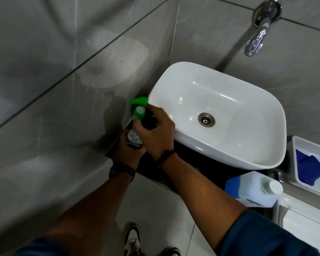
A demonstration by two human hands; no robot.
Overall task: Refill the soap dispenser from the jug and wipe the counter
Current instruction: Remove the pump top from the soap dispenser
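My left hand (128,151) grips the clear soap dispenser bottle (133,138) on the dark counter (207,163), in the corner left of the white basin (220,111). The bottle's neck stands uncovered. My right hand (156,133) holds the green pump head (139,106) just above and behind the bottle, apart from its neck. The jug (251,188), translucent with blue liquid and a white cap, lies on the counter's front right, away from both hands. A blue cloth (308,168) rests in a white tray at the right edge.
A chrome tap (257,37) sticks out of the grey tiled wall above the basin. The white tray (296,145) sits right of the basin. Tiled walls close in on the left. My shoes (132,237) show on the floor below.
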